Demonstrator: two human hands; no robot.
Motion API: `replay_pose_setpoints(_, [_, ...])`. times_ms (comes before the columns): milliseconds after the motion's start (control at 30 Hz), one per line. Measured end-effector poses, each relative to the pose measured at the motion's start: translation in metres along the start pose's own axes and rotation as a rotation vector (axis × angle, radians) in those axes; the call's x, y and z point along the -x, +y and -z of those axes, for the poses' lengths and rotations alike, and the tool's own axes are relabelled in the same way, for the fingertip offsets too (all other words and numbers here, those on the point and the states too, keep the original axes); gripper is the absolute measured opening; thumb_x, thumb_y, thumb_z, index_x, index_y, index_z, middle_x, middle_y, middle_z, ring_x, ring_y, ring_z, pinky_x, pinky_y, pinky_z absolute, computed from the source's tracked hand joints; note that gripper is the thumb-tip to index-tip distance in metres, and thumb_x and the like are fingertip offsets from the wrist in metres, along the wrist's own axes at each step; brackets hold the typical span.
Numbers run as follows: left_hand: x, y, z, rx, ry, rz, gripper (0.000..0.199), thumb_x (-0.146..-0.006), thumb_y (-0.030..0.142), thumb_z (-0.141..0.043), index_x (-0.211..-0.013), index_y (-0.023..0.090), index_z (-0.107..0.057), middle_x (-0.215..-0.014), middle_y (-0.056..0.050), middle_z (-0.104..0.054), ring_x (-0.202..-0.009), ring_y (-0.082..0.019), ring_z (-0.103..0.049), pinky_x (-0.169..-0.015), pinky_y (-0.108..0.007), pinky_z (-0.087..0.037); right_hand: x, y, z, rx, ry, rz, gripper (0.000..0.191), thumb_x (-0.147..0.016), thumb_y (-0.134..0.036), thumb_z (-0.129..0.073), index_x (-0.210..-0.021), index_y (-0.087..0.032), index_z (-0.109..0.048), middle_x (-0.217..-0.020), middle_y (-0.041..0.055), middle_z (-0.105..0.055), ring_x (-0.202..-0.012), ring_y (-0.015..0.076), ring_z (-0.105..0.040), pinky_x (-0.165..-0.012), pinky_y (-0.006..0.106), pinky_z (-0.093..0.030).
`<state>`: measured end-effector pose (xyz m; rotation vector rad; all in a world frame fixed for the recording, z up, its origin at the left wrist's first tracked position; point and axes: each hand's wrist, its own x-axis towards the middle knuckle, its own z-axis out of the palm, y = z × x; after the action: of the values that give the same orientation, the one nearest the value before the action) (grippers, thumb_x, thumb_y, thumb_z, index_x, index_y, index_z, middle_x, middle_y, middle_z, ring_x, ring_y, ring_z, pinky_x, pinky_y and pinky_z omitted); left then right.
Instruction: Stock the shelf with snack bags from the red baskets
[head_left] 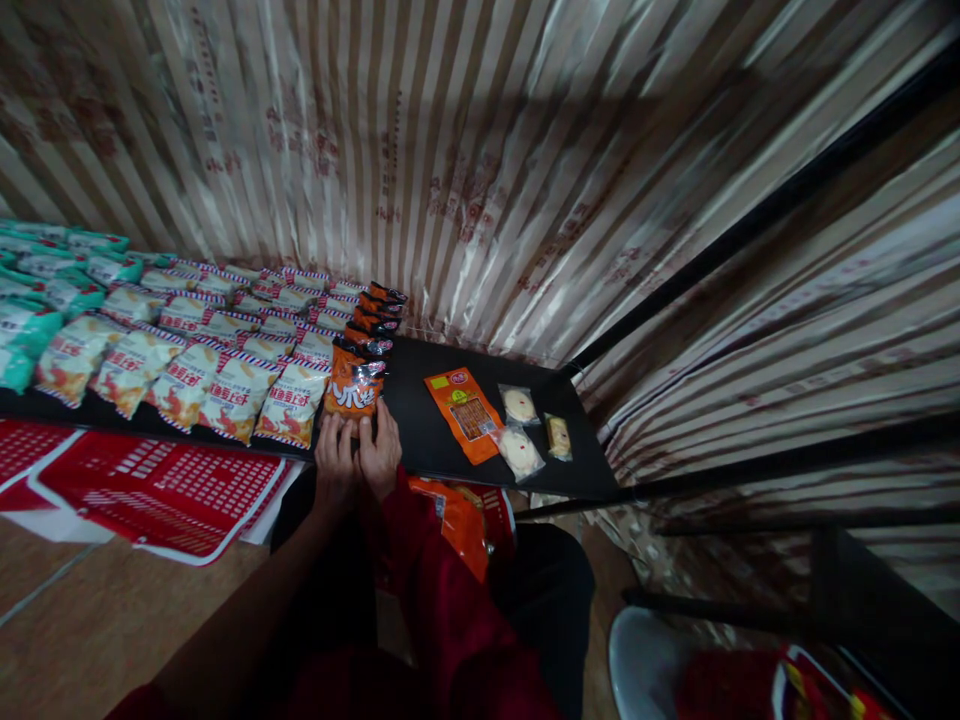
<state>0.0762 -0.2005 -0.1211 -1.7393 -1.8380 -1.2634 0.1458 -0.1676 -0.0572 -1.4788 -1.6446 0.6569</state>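
Both hands are at the near edge of a black shelf [409, 400], side by side on the bottom end of an orange and black snack bag [351, 388]. My left hand [337, 462] has its fingers closed on the bag's lower left corner. At the lower right corner, my right hand [381, 455] is also closed on the bag. The bag lies at the front of a row, with several more orange and black bags [373, 322] behind it. Directly left are rows of white snack bags [291, 402] with striped edges.
Teal bags [28, 335] fill the shelf's far left. Right of my hands lie a flat orange packet [465, 412], two round wrapped cakes [519, 452] and a small yellow packet [558, 437]. Below are a red basket [161, 490] and orange packages [459, 525]. Black poles [750, 235] stand right.
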Motion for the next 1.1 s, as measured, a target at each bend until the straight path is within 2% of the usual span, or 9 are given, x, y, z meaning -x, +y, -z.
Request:
replay_pose_setpoints(200, [-0.002, 0.002, 0.003, -0.012, -0.083, 0.031, 0.039, -0.094, 0.023, -0.039, -0.129, 0.007, -0.049, -0.137, -0.026, -0.045, -0.138, -0.031, -0.029, -0.106, -0.049, -0.036, -0.003, 0.003, -0.003, 0.030, -0.010, 0.021, 0.048, -0.092, -0.033, -0.038, -0.132, -0.010, -0.051, -0.137, 0.0109, -0.052, -0.127, 0.0194, -0.047, -0.110, 0.032, -0.032])
replay_pose_setpoints(367, [-0.001, 0.002, 0.000, 0.033, -0.044, 0.065, 0.040, -0.095, 0.027, -0.039, -0.128, 0.007, -0.050, -0.136, -0.026, -0.047, -0.138, -0.031, -0.030, -0.107, -0.050, -0.035, -0.001, 0.002, -0.001, 0.022, -0.013, -0.002, 0.048, -0.093, -0.035, -0.037, -0.134, -0.012, -0.049, -0.139, 0.0099, -0.051, -0.129, 0.0185, -0.045, -0.111, 0.032, -0.031])
replay_pose_setpoints(533, [0.000, 0.003, 0.002, 0.058, -0.035, 0.041, 0.043, -0.094, 0.027, -0.039, -0.131, 0.006, -0.045, -0.140, -0.027, -0.041, -0.140, -0.032, -0.025, -0.108, -0.052, -0.032, 0.000, 0.003, 0.001, -0.005, -0.006, 0.006, 0.049, -0.092, -0.034, -0.038, -0.134, -0.010, -0.048, -0.140, 0.0105, -0.049, -0.130, 0.0180, -0.043, -0.111, 0.032, -0.031])
replay_pose_setpoints(733, [0.000, 0.005, 0.011, 0.056, -0.111, 0.015, 0.048, -0.093, 0.027, -0.036, -0.137, 0.008, -0.037, -0.149, -0.024, -0.027, -0.142, -0.032, -0.016, -0.108, -0.054, -0.029, 0.000, 0.014, 0.004, -0.060, 0.010, 0.003, 0.047, -0.090, -0.033, -0.041, -0.130, -0.010, -0.050, -0.136, 0.0129, -0.052, -0.129, 0.0192, -0.045, -0.110, 0.035, -0.034])
replay_pose_setpoints(933, [0.001, 0.009, 0.022, 0.048, -0.116, -0.086, 0.047, -0.091, 0.021, -0.038, -0.137, 0.007, -0.037, -0.149, -0.024, -0.029, -0.142, -0.031, -0.017, -0.109, -0.051, -0.030, 0.021, 0.018, 0.018, -0.186, 0.049, 0.037, 0.043, -0.090, -0.032, -0.040, -0.125, -0.012, -0.054, -0.129, 0.0141, -0.058, -0.119, 0.0195, -0.054, -0.101, 0.036, -0.043])
replay_pose_setpoints(1100, [0.012, 0.014, 0.027, 0.077, -0.235, -0.210, 0.047, -0.091, 0.019, -0.035, -0.137, 0.009, -0.037, -0.144, -0.022, -0.037, -0.141, -0.030, -0.023, -0.107, -0.050, -0.034, 0.040, 0.019, 0.032, -0.232, 0.029, 0.044, 0.037, -0.090, -0.032, -0.041, -0.116, -0.013, -0.061, -0.116, 0.0126, -0.065, -0.105, 0.0181, -0.061, -0.095, 0.032, -0.046])
